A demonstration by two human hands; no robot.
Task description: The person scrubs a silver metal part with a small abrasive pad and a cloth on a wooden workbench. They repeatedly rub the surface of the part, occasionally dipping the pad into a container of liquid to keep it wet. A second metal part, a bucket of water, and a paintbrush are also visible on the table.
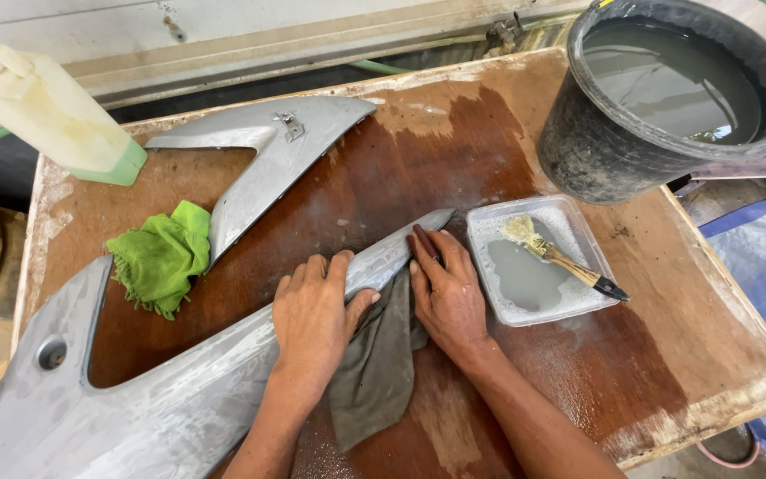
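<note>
Wet brown plywood makes up our tabletop, its edges pale and worn. Across its near left lies a long grey fairing panel, tapering to a point near the middle. Our left hand lies flat on the tapered part, fingers close together and thumb out to the side. Our right hand presses down just beside the tip, fingers together over a small dark strip — what kind, we cannot tell. A grey rag lies under and between both wrists. Just right sits a shallow plastic tray of cloudy water with a brush. Farther out are a green cloth, a second grey panel, a black bucket of murky water and a pale bottle.
</note>
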